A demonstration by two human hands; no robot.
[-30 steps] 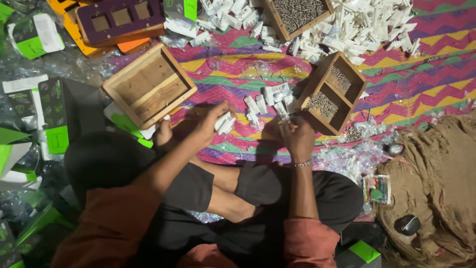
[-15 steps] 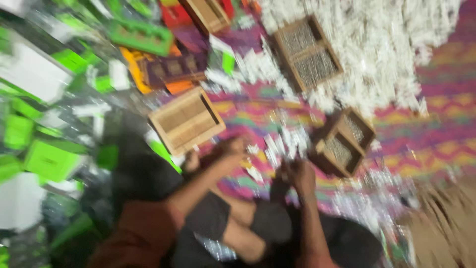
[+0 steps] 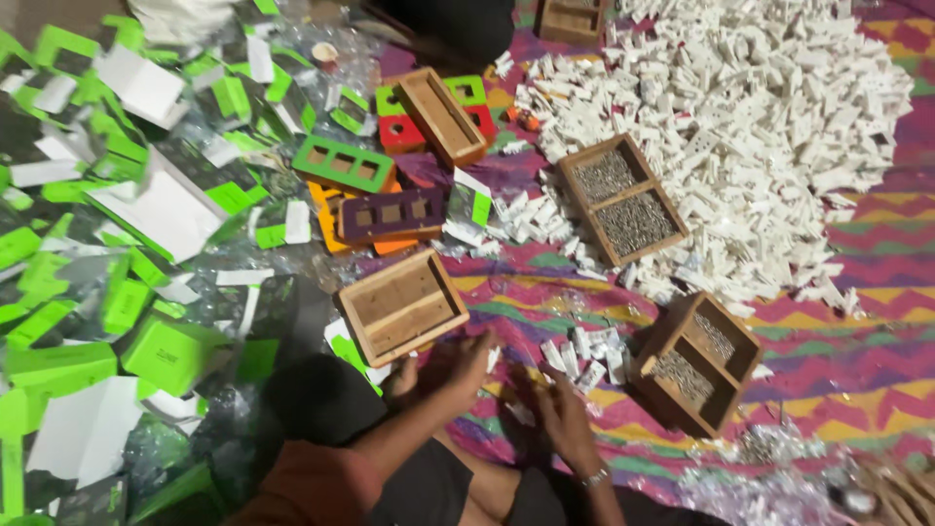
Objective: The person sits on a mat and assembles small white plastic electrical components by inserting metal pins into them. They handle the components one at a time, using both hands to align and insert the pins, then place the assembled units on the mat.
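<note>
Zigzag-striped cloth (image 3: 857, 370) in pink, yellow and green covers the floor where a person sits cross-legged among small white plastic parts. Taking the empty wooden box (image 3: 401, 305) as the landmark, the left hand (image 3: 466, 358) lies just below its lower right corner, fingers curled around what looks like one white piece at the fingertips, though the grasp is too blurred to confirm. The right hand (image 3: 562, 409), a bracelet at its wrist, sits further right of the box and lower, fingers bent over the cloth; whether it pinches a piece or is free cannot be told. Between that hand and the two-compartment wooden tray (image 3: 697, 362), which stands well right of the box and holds small metal bits, rests a little cluster of white parts (image 3: 584, 351), the stock within reach. Up and to the right of the box a second tray of metal bits (image 3: 621, 200) borders the big white heap (image 3: 769, 127). Left of the box, green and white cartons (image 3: 117, 292) lie scattered, and above it sit a purple holder (image 3: 392, 216) and a green holder (image 3: 343, 164) with square windows. By the look of it, the work is at the picking and fitting stage, one piece handled at a time; a further piece would call for a short reach right to the cluster and a fine fingertip pinch.
</note>
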